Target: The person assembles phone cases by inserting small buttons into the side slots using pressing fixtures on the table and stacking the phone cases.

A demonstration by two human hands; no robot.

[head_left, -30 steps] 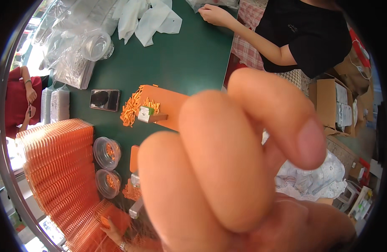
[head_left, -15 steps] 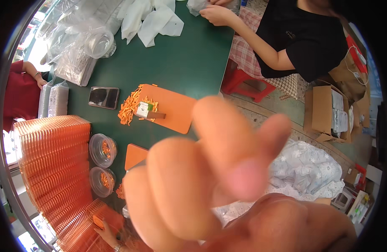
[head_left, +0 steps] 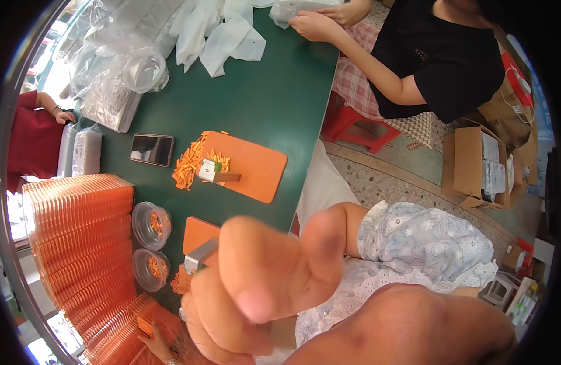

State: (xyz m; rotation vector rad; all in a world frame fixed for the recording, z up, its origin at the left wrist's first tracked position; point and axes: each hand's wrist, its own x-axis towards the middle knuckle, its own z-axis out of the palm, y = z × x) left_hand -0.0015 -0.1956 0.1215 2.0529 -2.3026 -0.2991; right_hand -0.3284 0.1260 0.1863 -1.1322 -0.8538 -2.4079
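Close before lens, right hand (head_left: 274, 274) now smaller, pulled back, empty, fingers loosely curled; desk (head_left: 274, 103) with orange tray (head_left: 256, 167) uncovered; left hand unseen.

Dark phone screen (head_left: 151, 149) on green table (head_left: 274, 103); open brown cartons (head_left: 475, 167) right.

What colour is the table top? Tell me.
Dark green. The head view shows the table top best, around the orange board and the dark phone.

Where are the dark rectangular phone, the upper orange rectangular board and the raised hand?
Dark rectangular phone (head_left: 151, 149): head view, screen centre.
Upper orange rectangular board (head_left: 256, 167): head view, bare right part.
Raised hand (head_left: 262, 277): head view, finger mass.
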